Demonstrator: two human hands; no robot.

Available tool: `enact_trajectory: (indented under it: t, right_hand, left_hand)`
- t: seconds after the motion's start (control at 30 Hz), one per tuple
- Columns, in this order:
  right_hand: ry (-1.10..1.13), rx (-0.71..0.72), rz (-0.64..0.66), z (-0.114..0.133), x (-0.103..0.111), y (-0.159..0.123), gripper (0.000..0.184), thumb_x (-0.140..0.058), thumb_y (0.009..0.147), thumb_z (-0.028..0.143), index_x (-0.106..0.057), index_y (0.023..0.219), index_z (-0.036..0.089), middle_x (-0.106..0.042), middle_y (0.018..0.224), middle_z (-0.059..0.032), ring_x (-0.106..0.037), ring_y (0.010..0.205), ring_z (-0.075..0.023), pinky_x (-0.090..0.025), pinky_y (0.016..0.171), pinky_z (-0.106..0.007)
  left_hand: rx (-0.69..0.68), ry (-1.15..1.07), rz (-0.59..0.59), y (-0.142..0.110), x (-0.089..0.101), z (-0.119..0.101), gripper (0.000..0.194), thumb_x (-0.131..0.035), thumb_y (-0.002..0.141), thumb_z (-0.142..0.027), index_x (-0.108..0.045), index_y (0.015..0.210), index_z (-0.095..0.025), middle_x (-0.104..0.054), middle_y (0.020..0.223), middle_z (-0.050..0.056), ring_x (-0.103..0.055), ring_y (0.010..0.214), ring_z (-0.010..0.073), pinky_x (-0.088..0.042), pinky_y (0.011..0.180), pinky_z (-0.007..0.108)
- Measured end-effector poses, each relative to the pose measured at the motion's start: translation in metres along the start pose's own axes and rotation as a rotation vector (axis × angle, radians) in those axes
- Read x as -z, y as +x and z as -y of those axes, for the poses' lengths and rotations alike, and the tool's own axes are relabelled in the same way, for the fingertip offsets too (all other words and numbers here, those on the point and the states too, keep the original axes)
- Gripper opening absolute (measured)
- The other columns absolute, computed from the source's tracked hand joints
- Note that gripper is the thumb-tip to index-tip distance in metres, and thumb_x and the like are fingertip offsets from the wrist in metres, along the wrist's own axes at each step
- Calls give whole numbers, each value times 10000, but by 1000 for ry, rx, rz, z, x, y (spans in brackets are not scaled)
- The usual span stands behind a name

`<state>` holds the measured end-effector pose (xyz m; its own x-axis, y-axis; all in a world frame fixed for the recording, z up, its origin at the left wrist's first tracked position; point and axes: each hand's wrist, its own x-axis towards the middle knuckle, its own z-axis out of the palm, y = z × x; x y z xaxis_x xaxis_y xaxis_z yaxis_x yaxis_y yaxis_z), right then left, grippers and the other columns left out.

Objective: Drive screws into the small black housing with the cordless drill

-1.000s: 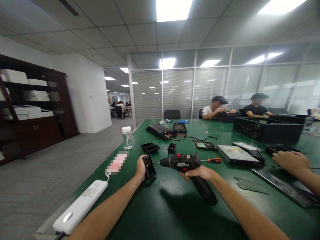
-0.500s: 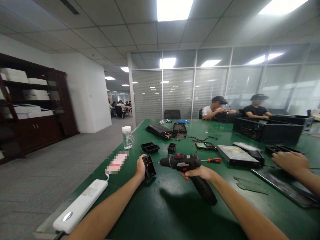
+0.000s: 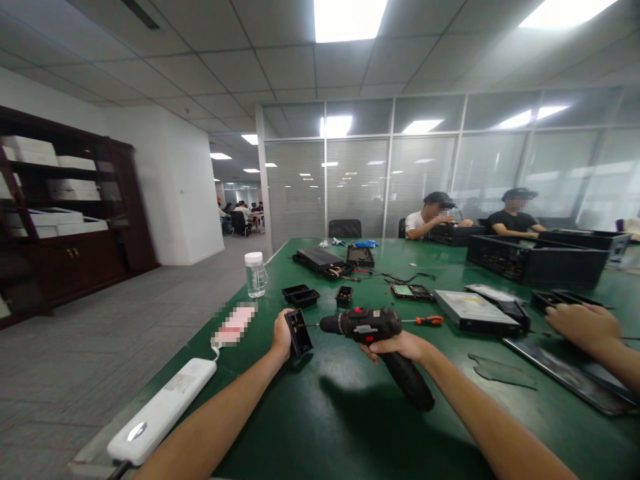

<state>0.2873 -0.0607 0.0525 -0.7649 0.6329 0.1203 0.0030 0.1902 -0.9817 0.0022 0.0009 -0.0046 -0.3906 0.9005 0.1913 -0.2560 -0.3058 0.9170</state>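
My left hand [image 3: 283,335] is closed on the edge of a small black plastic tray [image 3: 300,333], tilted up above the table with its hollow side facing right. Some small brass-coloured bits show inside it, too small to name. In my right hand [image 3: 395,345] is a black cordless drill [image 3: 363,325] with red buttons, held level and pointing left. Its thin bit reaches to the tray; whether the tip touches a screw cannot be made out. Behind the drill lies a screwdriver [image 3: 429,321] with an orange and black handle.
On the green table [image 3: 280,413] are more black trays [image 3: 300,295], a clear bottle [image 3: 255,275], a white power strip [image 3: 163,410], an optical drive [image 3: 475,311] and a black computer case [image 3: 537,259]. A co-worker's hand [image 3: 583,323] is at the right; two people sit beyond.
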Motion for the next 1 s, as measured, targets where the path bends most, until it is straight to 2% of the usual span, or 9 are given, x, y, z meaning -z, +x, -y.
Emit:
enact_trajectory:
  t: [0.33, 0.73, 1.0]
  right_hand:
    - [7, -9, -32, 0, -1, -1, 324, -700, 701, 354, -596, 850, 86, -551, 715, -29, -535, 660, -140, -464, 659, -306]
    - [24, -22, -52, -3, 0, 0, 337, -717, 686, 355, -604, 854, 85, -561, 708, -34, -542, 660, -147, -476, 651, -311]
    - [18, 8, 1, -3, 2, 0, 289, -693, 722, 326, -602, 847, 81, -553, 711, -31, -542, 661, -136, -469, 656, -294]
  left_hand:
    - [4, 17, -27, 1, 0, 0, 339, -501, 664, -485, -614, 748, -177, -583, 637, 7, -551, 597, 169, -426, 576, 285]
    - [11, -18, 19, 4, 1, 4, 317, -487, 661, -471, -598, 758, -190, -564, 624, -20, -529, 567, 148, -422, 568, 270]
    - [14, -22, 18, 3, 1, 4, 313, -493, 665, -461, -603, 764, -185, -568, 628, -11, -525, 567, 151, -424, 573, 277]
